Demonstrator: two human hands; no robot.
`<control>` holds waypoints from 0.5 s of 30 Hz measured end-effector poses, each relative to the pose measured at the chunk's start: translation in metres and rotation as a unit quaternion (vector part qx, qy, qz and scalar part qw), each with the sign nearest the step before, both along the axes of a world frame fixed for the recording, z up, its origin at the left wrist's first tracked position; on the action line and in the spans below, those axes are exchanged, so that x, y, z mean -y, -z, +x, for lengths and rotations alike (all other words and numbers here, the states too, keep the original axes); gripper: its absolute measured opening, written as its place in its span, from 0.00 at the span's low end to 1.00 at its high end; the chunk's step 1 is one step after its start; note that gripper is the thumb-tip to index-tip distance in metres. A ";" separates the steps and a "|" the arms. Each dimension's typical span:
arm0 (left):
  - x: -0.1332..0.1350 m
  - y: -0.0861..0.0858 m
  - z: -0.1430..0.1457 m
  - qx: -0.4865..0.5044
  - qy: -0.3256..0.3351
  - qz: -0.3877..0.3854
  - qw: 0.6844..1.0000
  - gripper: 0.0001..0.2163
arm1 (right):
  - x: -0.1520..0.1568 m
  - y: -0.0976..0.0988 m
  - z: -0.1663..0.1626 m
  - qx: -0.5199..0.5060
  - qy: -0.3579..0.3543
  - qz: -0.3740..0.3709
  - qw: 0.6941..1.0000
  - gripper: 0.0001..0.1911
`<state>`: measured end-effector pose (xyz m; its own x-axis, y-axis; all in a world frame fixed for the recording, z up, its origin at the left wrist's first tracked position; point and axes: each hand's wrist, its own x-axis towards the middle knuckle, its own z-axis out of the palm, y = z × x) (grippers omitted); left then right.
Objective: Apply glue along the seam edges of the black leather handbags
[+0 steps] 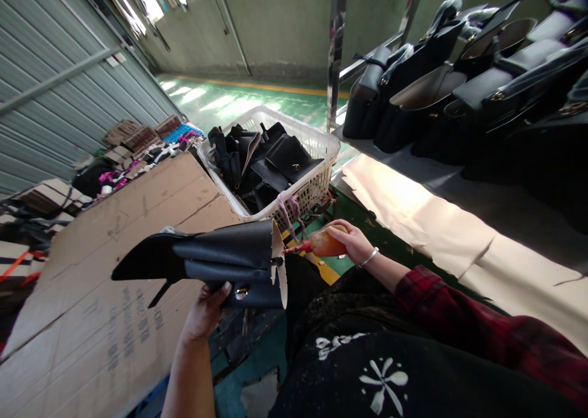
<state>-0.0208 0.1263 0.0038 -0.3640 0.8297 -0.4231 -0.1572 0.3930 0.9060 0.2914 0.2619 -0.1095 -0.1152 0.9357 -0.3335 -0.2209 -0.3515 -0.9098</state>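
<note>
A black leather bag piece [229, 255] lies sideways across the middle, its long flap pointing left and its raw beige edge facing right. My left hand [206, 311] grips its lower side, thumb on the leather beside a small gold-coloured clasp [241, 292]. Wrapped in my right hand [349, 240] is a squeeze bottle [325, 244] of orange-amber liquid with a red nozzle. The nozzle tip points left, at or very close to the bag's raw edge; whether it touches I cannot tell.
Beyond my hands stands a white plastic basket [316, 188] full of black bag pieces. A cardboard-covered table [138, 222] spreads to the left, with piled materials behind it. On the right, a rack [441, 167] carries several black bags [413, 105] above a brown paper sheet [413, 212].
</note>
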 end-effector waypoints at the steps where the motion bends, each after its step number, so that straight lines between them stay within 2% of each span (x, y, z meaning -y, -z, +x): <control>1: 0.000 0.001 0.000 -0.001 -0.001 0.000 1.000 0.22 | 0.002 0.000 0.000 -0.003 -0.006 -0.008 1.000 0.26; 8: 0.002 0.005 -0.005 -0.028 -0.001 -0.004 1.000 0.22 | 0.017 0.001 0.004 -0.041 -0.020 -0.055 0.997 0.26; 15: 0.002 0.001 -0.001 -0.018 -0.015 0.002 1.000 0.22 | 0.022 -0.002 0.003 -0.047 -0.028 -0.050 0.997 0.26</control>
<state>-0.0215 0.1246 0.0032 -0.4041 0.8198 -0.4058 -0.1360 0.3849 0.9129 0.2939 0.2398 -0.1074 -0.2009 0.8899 -0.4095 -0.2806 -0.4527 -0.8464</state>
